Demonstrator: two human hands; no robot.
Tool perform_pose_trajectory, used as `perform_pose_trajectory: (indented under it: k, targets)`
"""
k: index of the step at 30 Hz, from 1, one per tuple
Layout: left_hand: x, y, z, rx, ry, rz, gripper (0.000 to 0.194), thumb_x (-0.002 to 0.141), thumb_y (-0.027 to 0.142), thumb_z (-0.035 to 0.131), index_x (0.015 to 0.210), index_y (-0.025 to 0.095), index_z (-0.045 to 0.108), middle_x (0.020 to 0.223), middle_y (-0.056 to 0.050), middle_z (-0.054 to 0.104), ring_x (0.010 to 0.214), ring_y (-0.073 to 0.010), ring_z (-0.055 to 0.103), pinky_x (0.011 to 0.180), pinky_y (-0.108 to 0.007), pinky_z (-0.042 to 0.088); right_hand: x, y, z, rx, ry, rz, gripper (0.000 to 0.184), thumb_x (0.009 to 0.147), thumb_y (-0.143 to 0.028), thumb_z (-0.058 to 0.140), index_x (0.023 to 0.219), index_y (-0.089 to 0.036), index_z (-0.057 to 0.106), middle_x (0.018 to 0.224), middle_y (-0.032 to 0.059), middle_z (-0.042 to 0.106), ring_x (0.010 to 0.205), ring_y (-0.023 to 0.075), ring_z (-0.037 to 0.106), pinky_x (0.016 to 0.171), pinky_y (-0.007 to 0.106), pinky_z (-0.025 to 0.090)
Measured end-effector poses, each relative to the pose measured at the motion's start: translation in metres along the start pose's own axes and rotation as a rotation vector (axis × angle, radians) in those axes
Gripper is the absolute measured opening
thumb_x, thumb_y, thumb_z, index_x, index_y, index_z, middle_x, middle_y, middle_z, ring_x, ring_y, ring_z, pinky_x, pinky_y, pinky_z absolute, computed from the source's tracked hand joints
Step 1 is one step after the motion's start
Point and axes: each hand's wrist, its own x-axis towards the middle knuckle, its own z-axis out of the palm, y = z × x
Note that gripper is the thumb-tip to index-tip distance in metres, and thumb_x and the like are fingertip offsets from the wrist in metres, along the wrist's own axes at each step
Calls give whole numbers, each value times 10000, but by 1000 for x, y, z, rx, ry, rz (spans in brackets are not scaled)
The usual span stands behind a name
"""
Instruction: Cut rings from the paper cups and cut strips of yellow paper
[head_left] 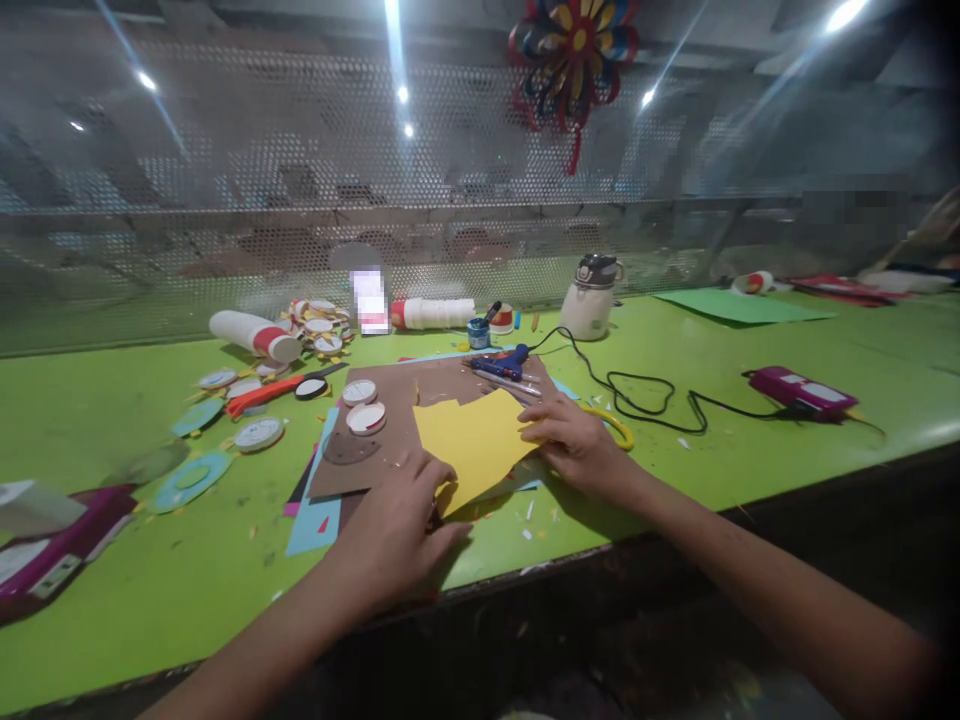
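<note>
A piece of yellow paper point(472, 440) with an uneven, cut outline is held between my hands above the brown cardboard point(397, 385). My left hand point(405, 520) grips its lower left edge, fingers curled at the corner and thumb stretched toward me. At the right edge, my right hand point(581, 445) pinches the paper; part of its thumb is hidden. Two white round discs point(366, 418) lie on the cardboard left of the paper. Behind it rests a blue glue gun point(501, 364) beside some pens. Yellow-handled scissors point(611, 425) lie partly behind my right hand.
Stacked paper cups point(435, 313), a blue jar point(478, 333) and a white jug point(589, 300) stand along the back. An orange cutter point(266, 393) and paper discs lie left. Purple power strips point(802, 392) sit at both sides, with a black cord crossing the green table point(720, 480).
</note>
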Motion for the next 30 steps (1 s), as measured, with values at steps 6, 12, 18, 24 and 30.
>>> perform_pose_trajectory:
  k: [6, 12, 18, 24, 30]
  targets:
    - [21, -16, 4, -105, -28, -38, 144, 818, 250, 497, 697, 188, 544, 827, -66, 567, 801, -218, 520, 681, -309, 361, -7, 8, 4, 41, -80, 46, 61, 871, -175, 598, 901, -145, 643, 1081, 54, 630, 1020, 216, 586, 855, 430, 485]
    - [26, -28, 6, -269, -106, -148, 283, 835, 370, 467, 618, 202, 536, 674, -28, 582, 626, -188, 527, 566, -274, 318, -4, 6, -6, 90, -253, 55, 75, 824, -172, 657, 873, -137, 702, 1017, 101, 660, 970, 213, 603, 829, 379, 501]
    - [30, -21, 2, -228, -112, -162, 270, 842, 350, 451, 633, 199, 530, 636, -29, 601, 585, -174, 535, 545, -262, 307, 5, 10, -16, 78, -344, 40, 105, 847, -194, 632, 836, -163, 731, 997, 96, 647, 994, 212, 567, 896, 384, 447]
    - [33, -16, -3, -173, -178, -193, 279, 864, 330, 405, 639, 195, 502, 591, -14, 596, 547, -158, 533, 526, -261, 285, 5, 12, -17, 1, -407, 20, 136, 854, -223, 610, 821, -185, 736, 834, 76, 602, 937, 252, 505, 835, 431, 407]
    - [35, -19, 2, 22, -180, -171, 289, 870, 329, 387, 651, 193, 517, 669, -35, 599, 610, -169, 525, 561, -279, 300, 13, 12, -20, 14, -517, 18, 220, 912, -209, 541, 778, -157, 708, 787, 52, 630, 789, 171, 535, 713, 290, 423]
